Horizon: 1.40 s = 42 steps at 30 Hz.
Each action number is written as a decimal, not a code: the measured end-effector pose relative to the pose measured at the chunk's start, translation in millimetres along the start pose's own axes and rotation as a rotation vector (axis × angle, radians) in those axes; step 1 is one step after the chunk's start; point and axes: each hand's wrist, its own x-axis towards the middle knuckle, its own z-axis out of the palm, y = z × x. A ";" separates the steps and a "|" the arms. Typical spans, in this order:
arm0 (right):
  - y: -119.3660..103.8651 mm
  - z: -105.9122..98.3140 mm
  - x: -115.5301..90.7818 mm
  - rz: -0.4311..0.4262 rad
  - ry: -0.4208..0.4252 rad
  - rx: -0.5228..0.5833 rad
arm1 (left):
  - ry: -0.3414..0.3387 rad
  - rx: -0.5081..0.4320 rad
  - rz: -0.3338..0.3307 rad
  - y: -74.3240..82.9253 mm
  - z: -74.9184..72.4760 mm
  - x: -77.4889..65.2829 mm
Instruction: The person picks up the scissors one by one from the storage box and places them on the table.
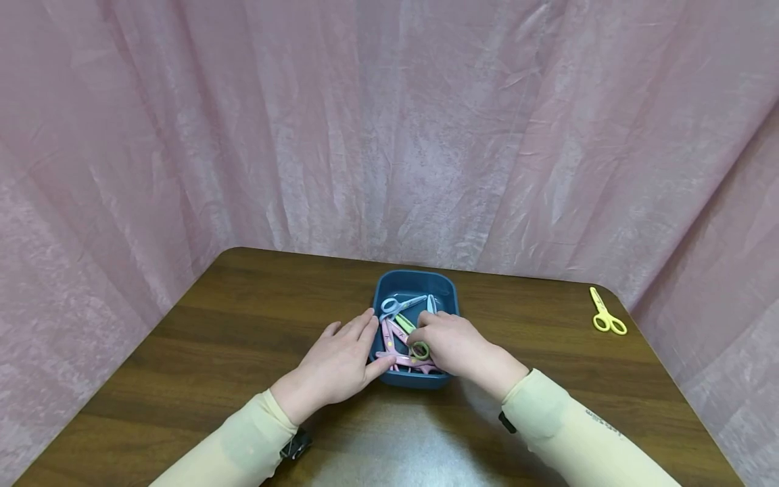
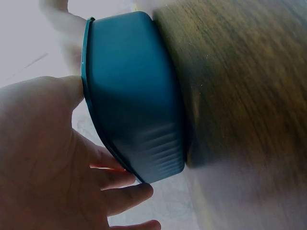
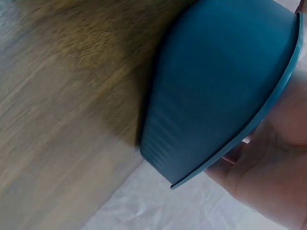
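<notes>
A dark blue plastic bin (image 1: pixel 416 381) holds several pairs of children's scissors. In it lie blue scissors (image 1: pixel 389 306), pink scissors (image 1: pixel 389 336) and green scissors (image 1: pixel 420 350). My left hand (image 1: pixel 341 355) rests on the bin's left rim, thumb and fingers spread and fairly straight; the left wrist view shows the hand (image 2: pixel 48 143) against the rim. My right hand (image 1: pixel 453 343) reaches in over the right side, its curled fingers at the middle of the green scissors. Inside the bin its fingertips are partly hidden, and the right wrist view shows mostly the outer wall (image 3: pixel 216 86).
Yellow scissors (image 1: pixel 602 314) lie apart near the far right corner of the brown wooden table (image 1: pixel 274 291). A pink curtain (image 1: pixel 389 135) hangs behind the table and along its sides.
</notes>
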 end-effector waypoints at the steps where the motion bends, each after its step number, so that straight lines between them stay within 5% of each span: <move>1: 0.5 0.1 -0.4 0.001 0.003 -0.004 | 0.001 -0.003 0.000 -0.1 -0.2 -0.1; 22: -8.5 4.6 1.3 0.097 0.017 -0.058 | 0.007 0.006 -0.001 -0.2 1.9 2.3; 42: -5.7 7.7 -2.6 0.057 0.087 -0.078 | 0.011 0.010 -0.006 1.3 2.2 1.8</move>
